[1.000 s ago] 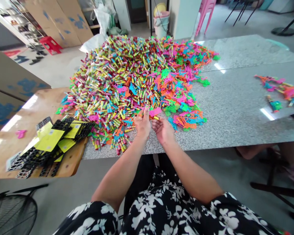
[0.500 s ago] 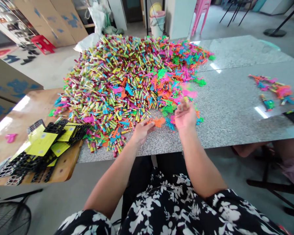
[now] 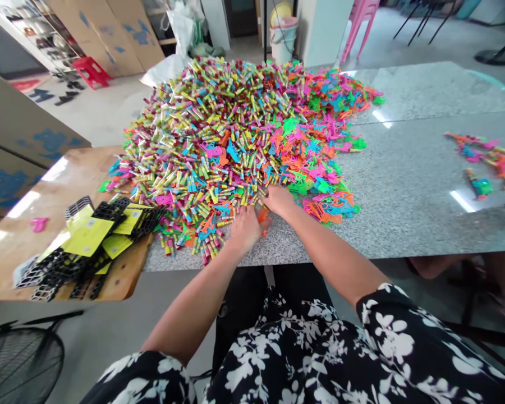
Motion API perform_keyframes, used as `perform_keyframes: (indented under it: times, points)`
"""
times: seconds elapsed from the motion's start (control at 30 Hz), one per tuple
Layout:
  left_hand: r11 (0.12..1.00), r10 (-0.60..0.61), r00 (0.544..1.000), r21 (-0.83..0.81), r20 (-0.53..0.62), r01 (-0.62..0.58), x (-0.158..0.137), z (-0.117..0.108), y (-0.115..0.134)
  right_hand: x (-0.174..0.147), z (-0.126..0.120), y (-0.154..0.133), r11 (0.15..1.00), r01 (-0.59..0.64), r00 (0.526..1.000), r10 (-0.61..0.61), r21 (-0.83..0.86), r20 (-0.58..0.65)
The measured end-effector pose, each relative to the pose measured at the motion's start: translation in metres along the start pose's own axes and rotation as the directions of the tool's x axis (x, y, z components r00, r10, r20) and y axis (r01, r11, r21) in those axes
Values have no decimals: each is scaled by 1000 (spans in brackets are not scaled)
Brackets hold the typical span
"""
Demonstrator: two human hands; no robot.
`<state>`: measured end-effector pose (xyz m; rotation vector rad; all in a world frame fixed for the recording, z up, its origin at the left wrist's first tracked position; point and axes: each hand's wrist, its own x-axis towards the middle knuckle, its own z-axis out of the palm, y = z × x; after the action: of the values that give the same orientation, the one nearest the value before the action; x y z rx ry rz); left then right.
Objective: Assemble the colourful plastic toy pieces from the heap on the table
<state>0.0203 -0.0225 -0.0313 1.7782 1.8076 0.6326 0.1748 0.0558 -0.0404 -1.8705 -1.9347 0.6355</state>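
Observation:
A big heap of small striped tubes (image 3: 185,140), yellow, red and blue, covers the table in front of me. Brightly coloured flat plastic toy pieces (image 3: 324,151) lie along its right side. My left hand (image 3: 246,229) is low at the heap's front edge, fingertips against the tubes, with an orange plastic toy piece (image 3: 262,215) held at its thumb side, partly hidden. Just right of it, my right hand (image 3: 279,200) reaches in from the side, its fingers curled and pinching at a small tube (image 3: 261,194) on the heap's edge.
Black plastic racks with yellow cards (image 3: 88,235) are stacked on the wooden table (image 3: 130,280) at left, near a pink toy piece (image 3: 38,224). More assembled-looking toy pieces (image 3: 482,185) lie on the grey stone table (image 3: 408,196) at right. Another person's leg (image 3: 433,265) shows beneath.
My right hand has come left and down from the right-hand toy pieces, leaving the pink piece there. My left hand has shifted slightly towards the tubes, the orange piece still with it.

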Motion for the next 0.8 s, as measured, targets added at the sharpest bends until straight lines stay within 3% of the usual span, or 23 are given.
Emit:
perform_keyframes:
  times: [0.13,0.27,0.37,0.47,0.57,0.67,0.8]
  points:
    - [988,41,997,149,67,-51,1,1,-3,-3,-4,8,999,-1,1000,1,43,2]
    - [993,116,987,10,112,-118,12,-3,-12,-17,-8,19,945,-68,997,80,319,-24]
    - [972,184,982,-159,45,-175,13,-5,-14,-34,-10,20,722,-91,994,102,686,24]
    - [915,209,978,-354,10,-193,9,-6,-10,-53,-12,14,492,-57,998,44,869,41]
    - [791,148,988,-605,42,-93,5,-8,-5,-67,-16,7,433,-10,1000,-6,901,14]
    - [671,32,997,-741,72,32,4,-12,-4,-76,-19,5,376,-21,999,-32,926,36]
    - [655,-42,990,-745,133,128,5,-18,-6,-80,-22,5,275,-54,996,-48,960,70]
